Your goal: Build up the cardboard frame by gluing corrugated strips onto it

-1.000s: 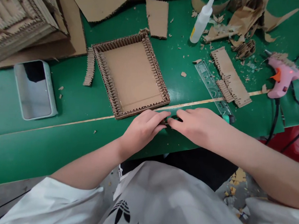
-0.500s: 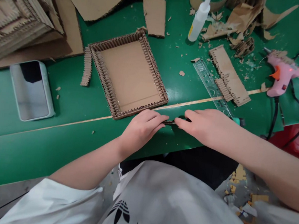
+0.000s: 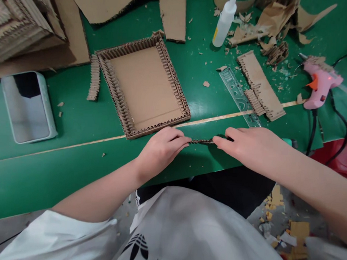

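Observation:
My left hand (image 3: 160,149) and my right hand (image 3: 248,146) each pinch an end of a thin corrugated cardboard strip (image 3: 202,141), stretched between them just above the green table (image 3: 53,164). The strip lies right in front of a shallow cardboard tray (image 3: 144,83) whose rim is lined with corrugated strips. A teal handle end (image 3: 289,142) peeks out behind my right wrist; I cannot make out what tool it belongs to.
A phone (image 3: 26,106) lies at the left. A clear ruler (image 3: 239,96), corrugated cardboard pieces (image 3: 259,85), a glue bottle (image 3: 224,20) and a pink glue gun (image 3: 318,83) with black cords lie to the right. Cardboard scraps and a loose strip (image 3: 94,77) sit behind.
My hands have drawn apart, the right sliding rightwards, so more of the cardboard strip shows between them. The view has shifted slightly.

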### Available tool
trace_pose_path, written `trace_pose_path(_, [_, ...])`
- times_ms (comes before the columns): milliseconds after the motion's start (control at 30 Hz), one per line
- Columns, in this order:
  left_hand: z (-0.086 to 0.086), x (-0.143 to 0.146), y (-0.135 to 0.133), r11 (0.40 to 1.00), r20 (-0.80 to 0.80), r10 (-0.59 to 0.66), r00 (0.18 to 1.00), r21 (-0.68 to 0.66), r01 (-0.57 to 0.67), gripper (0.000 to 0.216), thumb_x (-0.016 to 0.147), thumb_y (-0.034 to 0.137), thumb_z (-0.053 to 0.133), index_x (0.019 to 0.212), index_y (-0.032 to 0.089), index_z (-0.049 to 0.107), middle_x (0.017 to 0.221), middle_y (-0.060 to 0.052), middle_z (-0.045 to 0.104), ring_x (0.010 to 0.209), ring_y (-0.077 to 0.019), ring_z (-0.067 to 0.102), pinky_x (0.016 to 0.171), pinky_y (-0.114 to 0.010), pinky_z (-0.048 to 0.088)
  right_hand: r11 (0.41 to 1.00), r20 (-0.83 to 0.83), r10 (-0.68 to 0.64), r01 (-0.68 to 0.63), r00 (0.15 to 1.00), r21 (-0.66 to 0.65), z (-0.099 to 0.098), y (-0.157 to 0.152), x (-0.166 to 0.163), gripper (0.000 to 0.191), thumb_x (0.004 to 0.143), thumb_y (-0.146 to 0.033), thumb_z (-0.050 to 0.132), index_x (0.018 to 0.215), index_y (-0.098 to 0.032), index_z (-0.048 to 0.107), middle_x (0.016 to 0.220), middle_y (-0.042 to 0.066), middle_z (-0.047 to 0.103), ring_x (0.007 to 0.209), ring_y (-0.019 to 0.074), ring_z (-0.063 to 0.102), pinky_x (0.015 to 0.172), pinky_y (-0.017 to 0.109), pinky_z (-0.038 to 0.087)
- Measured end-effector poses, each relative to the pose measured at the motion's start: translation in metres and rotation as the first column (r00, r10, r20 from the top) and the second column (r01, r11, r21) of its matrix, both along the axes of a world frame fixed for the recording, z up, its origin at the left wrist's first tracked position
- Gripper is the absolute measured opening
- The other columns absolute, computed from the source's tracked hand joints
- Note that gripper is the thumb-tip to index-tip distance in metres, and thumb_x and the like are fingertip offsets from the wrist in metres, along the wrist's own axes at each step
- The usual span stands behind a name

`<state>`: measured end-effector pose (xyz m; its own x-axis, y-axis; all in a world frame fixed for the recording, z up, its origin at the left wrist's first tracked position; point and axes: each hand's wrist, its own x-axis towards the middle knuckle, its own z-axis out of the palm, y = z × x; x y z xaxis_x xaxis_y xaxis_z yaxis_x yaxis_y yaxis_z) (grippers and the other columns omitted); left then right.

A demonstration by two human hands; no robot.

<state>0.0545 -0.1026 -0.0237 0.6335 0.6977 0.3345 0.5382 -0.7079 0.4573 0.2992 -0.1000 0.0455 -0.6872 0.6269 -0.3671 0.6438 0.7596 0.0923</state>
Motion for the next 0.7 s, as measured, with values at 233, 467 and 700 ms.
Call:
trace_pose_path(233, [-0.001, 0.002, -0.001, 1.0, -0.011, 0.013, 1.0, 0.023, -0.013, 0.014, 0.091, 0.021, 0.054, 0.095, 0.016, 0.067, 0.083, -0.005, 0.065, 0.075, -0.0143, 0.059, 0.069, -0.028, 0.052, 0.999, -0.003, -0.028, 0.028, 1.0, 0.045, -0.005, -0.007, 0.021, 0.041, 0.081, -0.004, 0.045, 0.115, -0.021, 0.06, 0.074, 0.002, 0.057, 0.052, 0.0111, 0.045, 0.05, 0.03, 0.016])
trace_pose_path(467, [-0.001, 0.001, 0.0, 0.999, -0.016, 0.018, 1.0, 0.037, -0.017, 0.013, 0.091, 0.02, 0.055, 0.093, 0.016, 0.067, 0.082, -0.005, 0.065, 0.075, -0.0144, 0.059, 0.07, -0.028, 0.053, 0.996, -0.053, -0.072, 0.074, 0.996, 0.04, -0.007, -0.015, 0.043, 0.035, 0.084, -0.008, 0.046, 0.112, -0.021, 0.061, 0.076, 0.002, 0.057, 0.053, 0.0111, 0.046, 0.052, 0.029, 0.021])
trace_pose_path(700, [-0.002, 0.001, -0.001, 0.999, -0.009, 0.013, 1.0, 0.042, -0.013, 0.012, 0.09, 0.018, 0.056, 0.094, 0.015, 0.067, 0.083, -0.005, 0.065, 0.076, -0.0145, 0.058, 0.071, -0.028, 0.053, 0.991, -0.083, -0.068, 0.077, 0.994, 0.107, -0.005, -0.022, 0.064, 0.042, 0.079, 0.001, 0.046, 0.109, -0.021, 0.063, 0.072, 0.0, 0.056, 0.051, 0.0105, 0.04, 0.051, 0.029, 0.017])
